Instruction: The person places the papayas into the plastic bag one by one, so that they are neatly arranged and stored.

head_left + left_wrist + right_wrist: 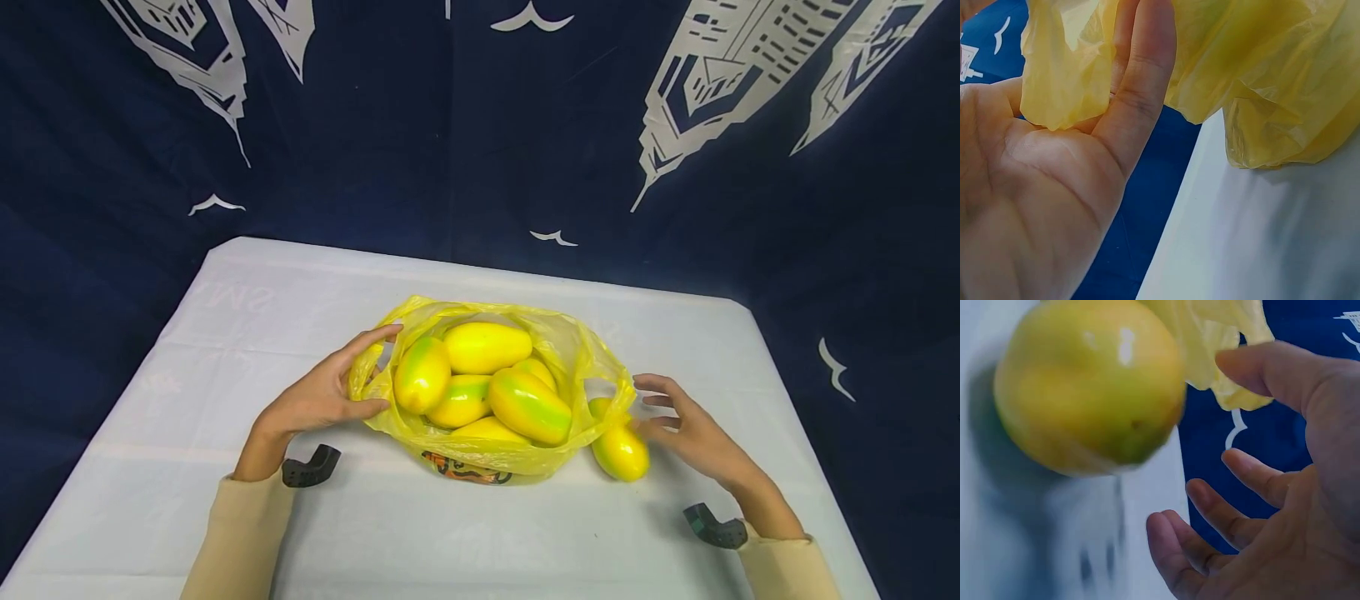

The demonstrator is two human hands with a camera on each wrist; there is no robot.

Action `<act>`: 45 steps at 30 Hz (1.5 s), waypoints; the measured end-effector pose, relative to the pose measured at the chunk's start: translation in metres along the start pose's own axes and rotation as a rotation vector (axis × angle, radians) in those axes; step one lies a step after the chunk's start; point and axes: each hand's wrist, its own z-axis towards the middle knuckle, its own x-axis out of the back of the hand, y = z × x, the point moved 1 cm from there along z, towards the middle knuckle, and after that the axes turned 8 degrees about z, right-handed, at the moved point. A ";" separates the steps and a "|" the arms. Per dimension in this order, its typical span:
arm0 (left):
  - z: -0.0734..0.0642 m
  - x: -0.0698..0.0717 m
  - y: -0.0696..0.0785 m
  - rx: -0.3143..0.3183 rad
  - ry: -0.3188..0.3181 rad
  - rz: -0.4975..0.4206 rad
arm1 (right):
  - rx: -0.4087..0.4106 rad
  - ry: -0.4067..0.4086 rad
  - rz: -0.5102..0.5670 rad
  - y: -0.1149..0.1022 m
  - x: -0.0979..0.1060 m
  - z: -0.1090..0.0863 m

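Observation:
A yellow plastic bag with its mouth wide holds several yellow-green mangoes. My left hand is at the bag's left handle, which loops across its palm with the fingers extended through it. Beside the bag's right handle, my right hand has its thumb and fingers spread, with nothing in its grasp. One mango lies outside the bag, close to the right fingertips, partly covered by that handle. In the right wrist view, the thumb tip overlaps the handle's edge.
Under the bag is a table with a white cover. A dark blue curtain with white building and bird prints hangs behind. Each wrist wears a small black device, one at the left and one at the right.

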 end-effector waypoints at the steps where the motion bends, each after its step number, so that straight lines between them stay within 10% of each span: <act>1: 0.000 0.000 0.000 0.001 0.000 -0.001 | 0.007 -0.013 0.000 0.001 -0.002 0.000; 26: -0.002 0.002 0.006 0.005 0.002 -0.018 | 0.019 -0.145 0.000 0.003 -0.022 -0.004; 45: -0.001 0.001 0.004 -0.002 0.002 -0.024 | -0.046 -0.096 -0.038 0.019 -0.012 -0.011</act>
